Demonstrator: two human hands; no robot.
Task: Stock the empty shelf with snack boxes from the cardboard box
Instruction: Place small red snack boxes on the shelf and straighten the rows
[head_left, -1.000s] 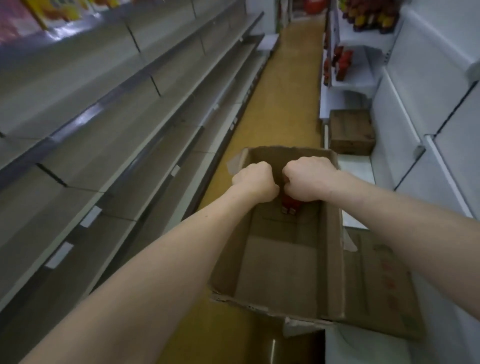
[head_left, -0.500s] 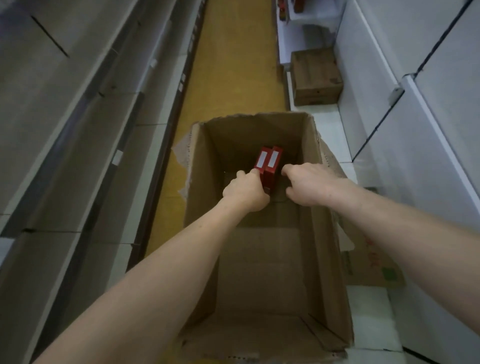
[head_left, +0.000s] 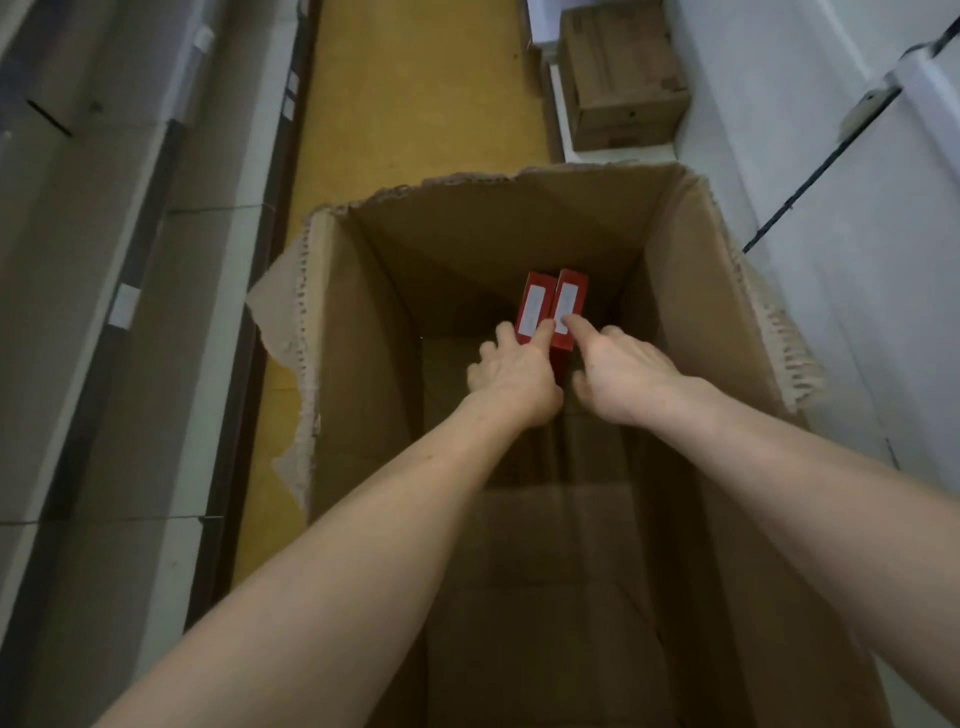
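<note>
Two red snack boxes (head_left: 550, 304) with white labels stand side by side, upright, deep inside a big open cardboard box (head_left: 358, 332) on the aisle floor. Both my arms reach down into it. My left hand (head_left: 514, 371) grips the left side of the pair, its fingers curled round the left box and a finger on the top edge. My right hand (head_left: 621, 371) holds the right side, index finger laid on the right box's label, other fingers curled beside it. The boxes' lower parts are hidden behind my hands.
Bare grey shelves (head_left: 104, 291) with white price-tag strips run along the left. A yellow floor strip (head_left: 415, 93) leads ahead. A smaller closed cardboard box (head_left: 623, 78) sits on a low white ledge at upper right, against white shelving (head_left: 857, 234). The big box's top edges are torn.
My head has tilted further down, so the box fills the view. Both hands, earlier closed over the red boxes, now hold them from either side with their labelled tops showing.
</note>
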